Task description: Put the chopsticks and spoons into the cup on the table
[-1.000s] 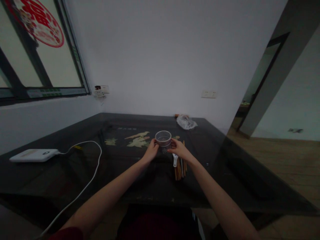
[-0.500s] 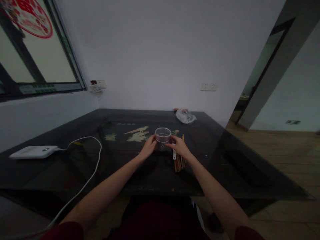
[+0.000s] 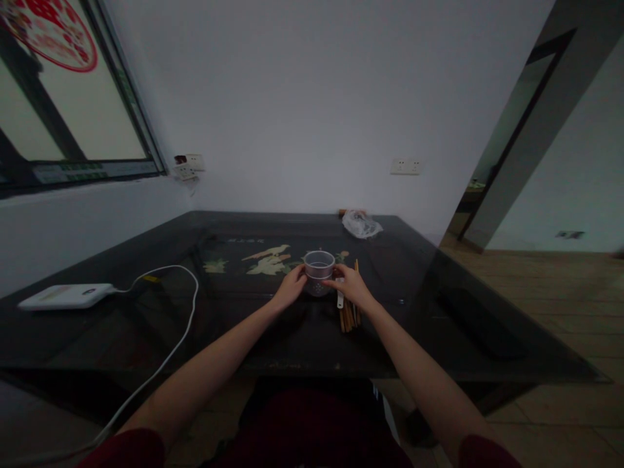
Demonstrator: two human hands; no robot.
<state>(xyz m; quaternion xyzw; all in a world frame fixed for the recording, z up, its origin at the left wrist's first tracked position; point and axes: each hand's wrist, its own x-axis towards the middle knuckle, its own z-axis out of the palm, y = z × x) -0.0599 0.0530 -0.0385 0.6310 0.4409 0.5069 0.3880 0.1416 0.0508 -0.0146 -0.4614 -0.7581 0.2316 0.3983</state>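
A grey, round utensil holder [image 3: 320, 268] with a wide open top and a pattern of small holes low on its wall stands upright at the middle of the dark table. My left hand [image 3: 293, 285] grips its left side, fingers curled against the wall. From the right, my right hand [image 3: 349, 286] holds the opposite side, its thumb lying across the front. Just below my right hand lies a bundle of wooden chopsticks [image 3: 349, 318], partly covered by that hand. A white spoon handle [image 3: 340, 296] shows beside them.
The dark table [image 3: 234, 338] carries a printed bird-and-flower picture. A white power bank [image 3: 68, 296] with a white cable [image 3: 190, 318] lies at left. A crumpled clear plastic bag [image 3: 361, 224] is at the back, and a dark flat object [image 3: 480, 322] at right.
The utensil holder has shifted very slightly down and to the right, with both hands staying on it. The camera view has moved a little. The chopsticks stay in place.
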